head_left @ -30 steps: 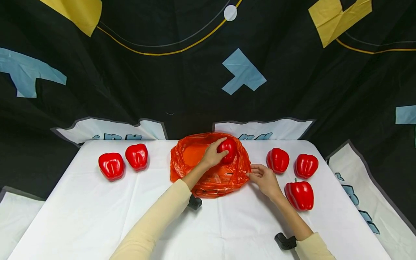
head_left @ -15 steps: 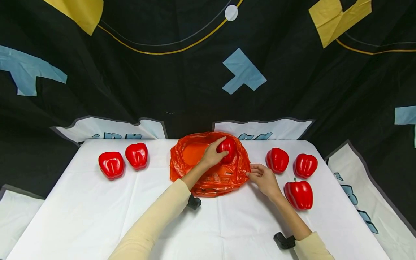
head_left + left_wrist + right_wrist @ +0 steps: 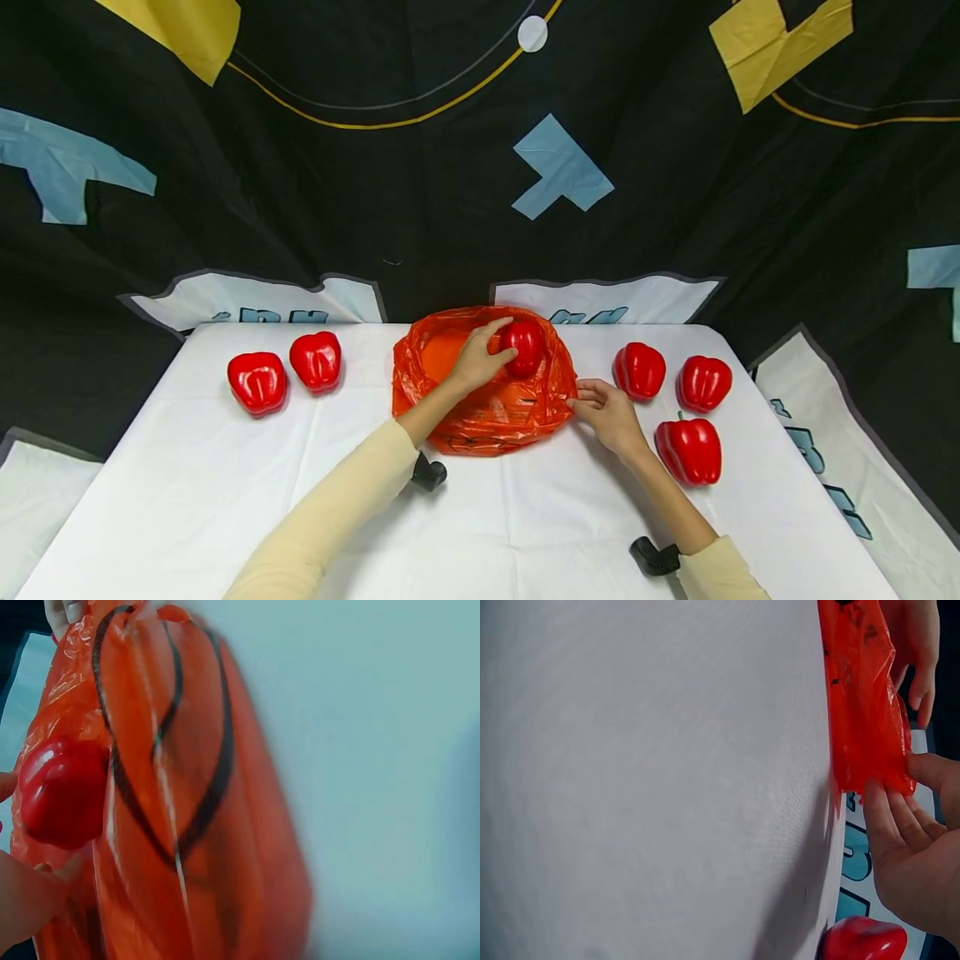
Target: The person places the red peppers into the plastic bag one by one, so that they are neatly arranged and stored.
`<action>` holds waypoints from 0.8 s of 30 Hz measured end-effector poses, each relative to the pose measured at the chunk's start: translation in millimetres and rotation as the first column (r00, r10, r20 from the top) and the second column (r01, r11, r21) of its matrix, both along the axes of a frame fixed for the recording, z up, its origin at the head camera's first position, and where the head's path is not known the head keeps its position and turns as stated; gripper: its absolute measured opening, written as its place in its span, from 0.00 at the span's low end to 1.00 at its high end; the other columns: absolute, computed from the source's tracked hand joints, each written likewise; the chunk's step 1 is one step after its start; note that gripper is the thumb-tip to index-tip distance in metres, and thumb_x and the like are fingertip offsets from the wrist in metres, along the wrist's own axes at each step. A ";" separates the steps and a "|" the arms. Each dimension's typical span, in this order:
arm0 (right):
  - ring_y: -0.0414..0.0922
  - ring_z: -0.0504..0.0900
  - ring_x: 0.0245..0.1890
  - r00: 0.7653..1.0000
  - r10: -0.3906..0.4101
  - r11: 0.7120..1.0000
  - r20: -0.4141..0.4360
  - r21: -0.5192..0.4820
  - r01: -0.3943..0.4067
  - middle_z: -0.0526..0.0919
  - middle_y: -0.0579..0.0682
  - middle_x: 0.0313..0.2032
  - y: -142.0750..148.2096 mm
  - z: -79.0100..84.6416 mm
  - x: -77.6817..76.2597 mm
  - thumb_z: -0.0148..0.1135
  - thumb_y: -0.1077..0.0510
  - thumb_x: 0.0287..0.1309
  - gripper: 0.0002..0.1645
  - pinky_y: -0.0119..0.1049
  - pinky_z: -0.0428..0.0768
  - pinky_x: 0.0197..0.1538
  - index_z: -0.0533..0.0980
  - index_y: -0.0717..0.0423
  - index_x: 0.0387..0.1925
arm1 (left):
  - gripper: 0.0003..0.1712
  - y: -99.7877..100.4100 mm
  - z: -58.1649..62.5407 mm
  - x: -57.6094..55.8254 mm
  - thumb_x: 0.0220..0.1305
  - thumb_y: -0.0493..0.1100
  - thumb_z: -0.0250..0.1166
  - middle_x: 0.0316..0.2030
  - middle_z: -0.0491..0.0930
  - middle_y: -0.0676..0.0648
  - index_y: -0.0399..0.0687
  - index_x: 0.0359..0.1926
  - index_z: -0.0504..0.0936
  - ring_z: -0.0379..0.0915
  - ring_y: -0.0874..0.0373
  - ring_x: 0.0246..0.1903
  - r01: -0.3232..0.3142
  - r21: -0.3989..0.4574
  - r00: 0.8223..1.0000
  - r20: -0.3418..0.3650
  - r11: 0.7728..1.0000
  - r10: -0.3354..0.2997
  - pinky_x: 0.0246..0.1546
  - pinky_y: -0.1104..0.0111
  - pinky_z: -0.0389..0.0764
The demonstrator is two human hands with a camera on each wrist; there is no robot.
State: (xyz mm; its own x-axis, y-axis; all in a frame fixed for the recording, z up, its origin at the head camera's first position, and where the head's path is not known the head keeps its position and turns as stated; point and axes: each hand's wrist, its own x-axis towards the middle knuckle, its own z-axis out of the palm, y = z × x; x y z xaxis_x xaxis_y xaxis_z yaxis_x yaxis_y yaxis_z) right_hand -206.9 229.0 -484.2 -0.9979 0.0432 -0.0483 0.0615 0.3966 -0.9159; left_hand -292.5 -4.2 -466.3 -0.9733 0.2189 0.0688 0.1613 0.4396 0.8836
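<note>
An orange-red plastic bag stands with its mouth spread at the table's back middle. Inside it, toward the right, sits a red bell pepper. My left hand reaches over the bag, thumb and fingers spread beside the pepper. In the left wrist view a gap shows between those fingers and the pepper. With thumb and fingers, my right hand pinches the bag's right rim. The bag's edge runs between its thumb and fingertips in the right wrist view, and a red pepper lies below that hand.
Two red bell peppers lie on the table at the left. Three more peppers are on the right, close to my right forearm. A black printed cloth hangs behind the table.
My left hand has let go of the pepper in the bag and drawn back slightly left. My right hand stays at the rim.
</note>
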 end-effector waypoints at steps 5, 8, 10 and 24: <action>0.52 0.84 0.45 1.000 -0.014 1.000 0.012 0.015 0.014 0.84 0.59 0.46 -0.8 -0.3 -0.1 0.68 0.61 0.62 0.22 0.32 0.83 0.45 0.76 0.66 0.56 | 0.32 -14.0 5.8 3.9 0.67 0.40 0.66 0.68 0.66 0.39 0.53 0.70 0.69 0.64 0.40 0.64 0.020 0.016 0.999 -0.025 1.000 -0.019 0.62 0.46 0.69; 0.52 0.84 0.46 1.000 -0.018 1.000 0.022 0.018 0.018 0.84 0.59 0.46 -1.0 0.0 -0.6 0.68 0.61 0.62 0.23 0.33 0.83 0.46 0.76 0.65 0.56 | 0.32 -23.9 11.3 7.1 0.67 0.39 0.66 0.68 0.65 0.39 0.51 0.70 0.69 0.63 0.38 0.65 0.034 0.043 0.999 -0.028 0.998 -0.033 0.63 0.48 0.69; 0.52 0.84 0.45 0.999 -0.019 1.000 0.028 0.022 0.018 0.84 0.59 0.46 -1.4 0.8 -0.5 0.68 0.60 0.62 0.23 0.33 0.83 0.46 0.76 0.65 0.57 | 0.32 -31.0 15.2 9.7 0.68 0.40 0.66 0.69 0.64 0.38 0.50 0.71 0.68 0.63 0.38 0.66 0.048 0.068 0.999 -0.020 0.997 -0.047 0.63 0.48 0.69; 0.52 0.84 0.45 0.999 -0.020 0.999 0.029 0.029 0.019 0.84 0.59 0.46 -2.5 1.8 0.1 0.68 0.61 0.63 0.22 0.34 0.83 0.46 0.76 0.65 0.56 | 0.33 -97.7 35.1 27.2 0.69 0.43 0.64 0.67 0.66 0.35 0.46 0.71 0.65 0.64 0.36 0.65 0.030 0.117 0.999 -0.029 0.993 -0.027 0.61 0.48 0.71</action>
